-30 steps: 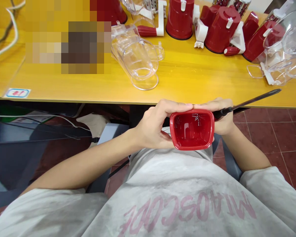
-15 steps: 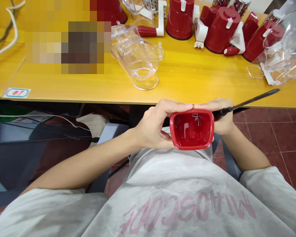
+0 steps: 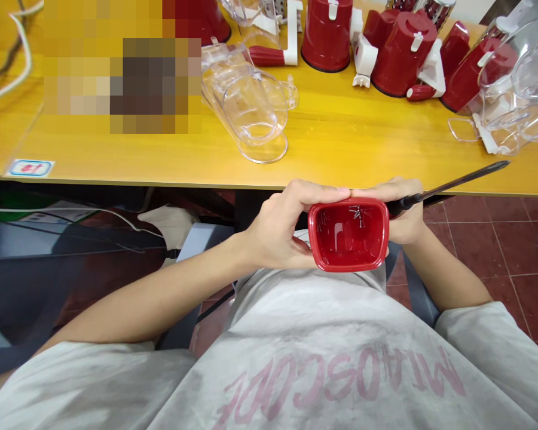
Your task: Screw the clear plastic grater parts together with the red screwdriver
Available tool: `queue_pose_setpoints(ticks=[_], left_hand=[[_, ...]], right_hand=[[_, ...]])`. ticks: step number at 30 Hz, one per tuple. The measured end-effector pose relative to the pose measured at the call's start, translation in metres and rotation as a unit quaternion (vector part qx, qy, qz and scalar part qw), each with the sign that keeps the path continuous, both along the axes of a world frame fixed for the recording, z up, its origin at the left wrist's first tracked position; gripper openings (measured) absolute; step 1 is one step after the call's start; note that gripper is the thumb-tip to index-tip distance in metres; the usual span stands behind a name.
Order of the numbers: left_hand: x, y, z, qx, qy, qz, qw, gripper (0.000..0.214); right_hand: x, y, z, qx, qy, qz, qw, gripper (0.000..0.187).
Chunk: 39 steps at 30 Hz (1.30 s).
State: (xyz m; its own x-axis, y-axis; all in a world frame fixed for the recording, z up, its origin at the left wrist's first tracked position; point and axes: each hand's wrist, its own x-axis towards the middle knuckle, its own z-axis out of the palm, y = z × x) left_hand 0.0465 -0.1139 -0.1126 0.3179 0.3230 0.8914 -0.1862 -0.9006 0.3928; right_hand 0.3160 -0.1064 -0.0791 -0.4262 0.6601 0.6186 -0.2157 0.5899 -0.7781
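Observation:
A red container (image 3: 348, 254) with a rounded rectangular mouth is held over my lap, just off the table's front edge. Several small screws (image 3: 358, 215) lie inside, near its far wall. My left hand (image 3: 291, 224) grips the container from the left, thumb along the far rim. My right hand (image 3: 406, 218) is closed at its right side, around the black handle of a screwdriver (image 3: 464, 181). The screwdriver's dark shaft points right and slightly away from me. Some right fingers lie against the container; the rest are hidden behind it.
On the yellow table (image 3: 161, 158) lies a clear plastic housing (image 3: 255, 107). Behind it stand red drum-shaped bases (image 3: 327, 36) with white cranks (image 3: 292, 36). More clear parts (image 3: 529, 89) sit at the right. A numbered label (image 3: 30, 168) marks the left edge; part of the view is pixelated.

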Motion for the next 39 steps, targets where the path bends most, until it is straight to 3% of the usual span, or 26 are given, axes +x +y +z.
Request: queue_pose_setpoints(ticks=[7,12,18,21,27,35,39], left_hand=[[0.002,0.004,0.003,0.008,-0.021,-0.028,0.999,0.107],[0.003,0.001,-0.002,-0.009,-0.018,-0.008,1.0,0.112],[0.002,0.009,-0.008,-0.002,-0.01,0.005,1.0,0.121],[0.0,0.015,-0.004,0.018,-0.002,-0.029,0.999,0.123],[-0.003,0.008,0.007,-0.018,0.033,-0.014,0.999,0.092],[0.0,0.0,0.015,-0.037,0.046,0.007,0.998,0.081],[0.001,0.006,0.013,-0.026,0.039,-0.018,0.999,0.083]], right_hand=[[0.003,0.003,-0.008,-0.031,-0.013,0.008,0.999,0.049],[0.004,0.002,-0.009,-0.092,-0.025,0.013,0.995,0.058],[0.003,-0.005,-0.001,-0.138,-0.014,-0.062,0.988,0.061],[0.002,-0.007,0.0,-0.142,-0.005,-0.044,0.989,0.064],[0.001,-0.007,-0.001,-0.133,-0.012,-0.044,0.99,0.062],[0.002,-0.005,-0.005,-0.133,-0.034,-0.056,0.989,0.068],[0.0,-0.007,-0.003,-0.117,-0.016,-0.046,0.992,0.061]])
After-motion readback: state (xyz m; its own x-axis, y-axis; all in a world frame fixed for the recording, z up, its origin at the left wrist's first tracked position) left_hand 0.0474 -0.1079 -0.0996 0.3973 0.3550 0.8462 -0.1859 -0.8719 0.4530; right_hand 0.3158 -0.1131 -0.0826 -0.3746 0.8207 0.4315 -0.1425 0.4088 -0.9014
